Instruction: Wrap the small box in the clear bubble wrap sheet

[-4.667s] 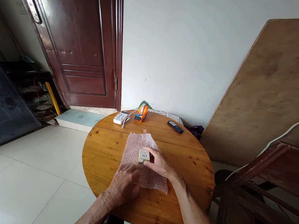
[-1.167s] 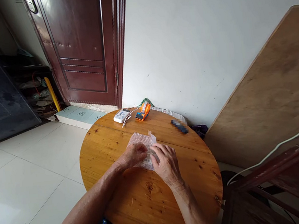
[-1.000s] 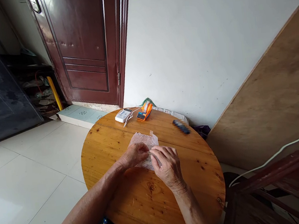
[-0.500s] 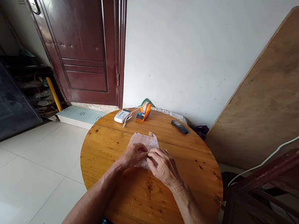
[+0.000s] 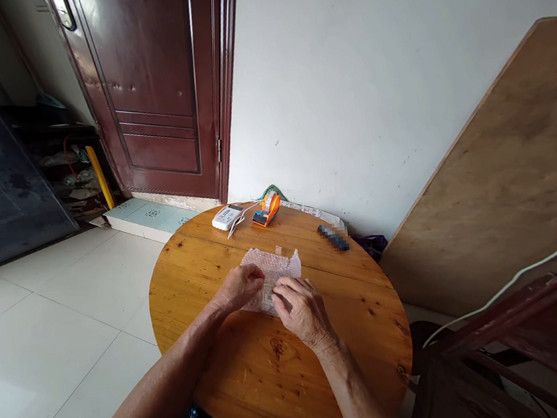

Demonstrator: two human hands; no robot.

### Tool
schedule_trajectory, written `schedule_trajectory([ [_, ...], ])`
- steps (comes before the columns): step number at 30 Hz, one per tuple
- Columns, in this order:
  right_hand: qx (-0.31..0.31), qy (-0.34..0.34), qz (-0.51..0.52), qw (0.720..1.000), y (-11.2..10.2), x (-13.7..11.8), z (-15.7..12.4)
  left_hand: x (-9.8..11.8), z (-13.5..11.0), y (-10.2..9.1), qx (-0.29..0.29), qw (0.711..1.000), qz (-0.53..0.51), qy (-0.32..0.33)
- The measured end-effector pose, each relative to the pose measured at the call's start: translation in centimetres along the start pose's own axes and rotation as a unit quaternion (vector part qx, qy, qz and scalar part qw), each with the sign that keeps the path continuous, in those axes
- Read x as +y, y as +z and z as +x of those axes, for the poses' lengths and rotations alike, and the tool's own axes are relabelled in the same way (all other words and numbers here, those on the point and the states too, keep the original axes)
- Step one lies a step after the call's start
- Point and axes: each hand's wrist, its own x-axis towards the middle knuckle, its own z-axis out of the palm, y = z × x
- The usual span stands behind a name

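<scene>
A piece of clear bubble wrap [image 5: 277,263] lies on the round wooden table [image 5: 261,365], with its upper right corner sticking up. My left hand [image 5: 241,285] is over its left side, thumb and fingertips pinched together; what they hold, if anything, is too small to make out. Resting on the lower right of the wrap, my right hand [image 5: 303,305] has its fingers curled and closed on the edge. Something flat with faint markings shows through the wrap between the hands. A small tan strip [image 5: 278,250] lies at the wrap's far edge.
Toward the back of the table are a white device [image 5: 228,217] with a cable and an orange tape dispenser [image 5: 267,210]. A dark, blurred-out long object [image 5: 333,237] lies at the right. A dark red wooden chair [image 5: 503,324] stands to the right of the table.
My left hand has moved slightly left and up, apart from my right hand. The wrap's upper right corner has spread rightward. My right hand has hardly moved.
</scene>
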Motion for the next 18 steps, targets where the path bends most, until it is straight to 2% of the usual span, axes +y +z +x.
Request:
schedule_trajectory([
  [4, -0.001, -0.002, -0.003, 1.000, 0.1, 0.1, 0.0, 1.0, -0.5, -2.4, 0.054, 0.998, 0.036, 0.008],
  [9, 0.002, -0.002, 0.008, 1.000, 0.1, 0.0, 0.0, 1.0, -2.5, -4.5, 0.062, 0.993, 0.103, -0.016],
  [12, 0.002, 0.000, 0.014, 1.000, 0.0, 0.0, 0.1, 0.3, -4.1, -5.1, 0.071, 0.984, 0.165, -0.025],
  [14, 0.001, 0.000, 0.015, 1.000, 0.0, -0.1, 0.1, 0.1, -4.7, -5.1, 0.071, 0.984, 0.164, -0.007],
  [18, 0.005, -0.003, 0.010, 1.000, 0.0, 0.0, 0.1, 0.1, -4.1, -4.5, 0.061, 0.989, 0.133, 0.037],
])
